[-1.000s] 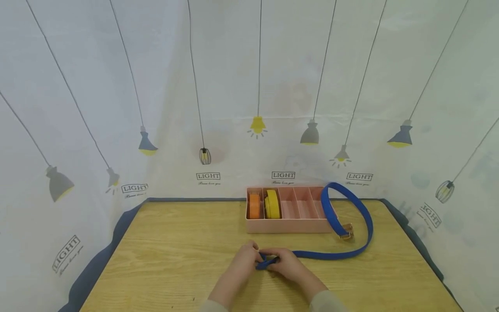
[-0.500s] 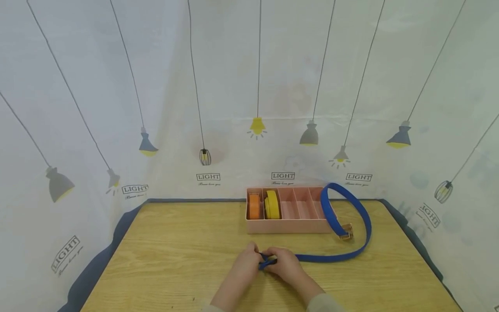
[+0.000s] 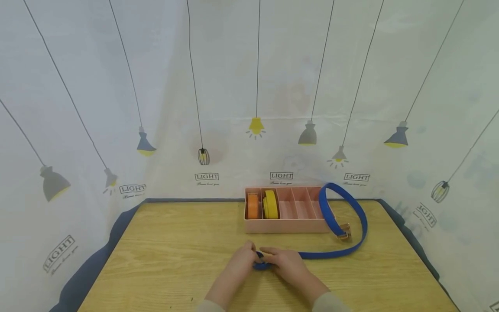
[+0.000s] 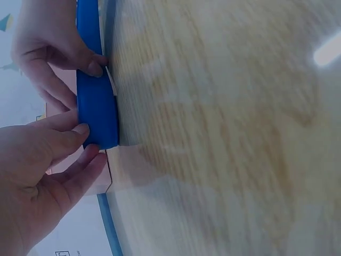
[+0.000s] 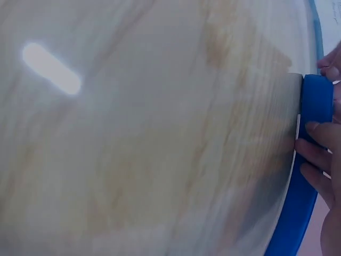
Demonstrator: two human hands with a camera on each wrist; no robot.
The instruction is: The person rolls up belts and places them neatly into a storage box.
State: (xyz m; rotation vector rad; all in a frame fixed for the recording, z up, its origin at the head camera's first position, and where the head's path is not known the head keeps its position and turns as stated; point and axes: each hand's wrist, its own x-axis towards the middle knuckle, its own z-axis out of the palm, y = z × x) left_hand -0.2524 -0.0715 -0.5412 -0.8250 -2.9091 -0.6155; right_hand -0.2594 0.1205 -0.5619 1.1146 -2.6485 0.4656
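Both hands are at one end of a blue belt (image 3: 327,255), low over the front middle of the table. That end is bent into a small loop (image 3: 262,266) between the hands. My left hand (image 3: 242,262) pinches the loop between thumb and fingers; the left wrist view shows the thumb against the blue band (image 4: 97,114). My right hand (image 3: 291,265) holds the belt just to the right, its thumb on the near face in the right wrist view (image 5: 318,109). The rest of the belt curves right and back to a gold-coloured buckle (image 3: 345,232).
Behind the hands stands a pink divided box (image 3: 286,225). A rolled orange belt (image 3: 253,206) and a rolled yellow belt (image 3: 270,204) fill its two left compartments. The blue belt's far curve leans over the box's right end. A lamp-printed curtain (image 3: 226,86) surrounds the wooden table (image 3: 163,251).
The folded blue end between the fingers has become a rounder small loop. The belt's right-hand curve has drawn slightly left. Both hands stay close together, with small shifts of the fingers.
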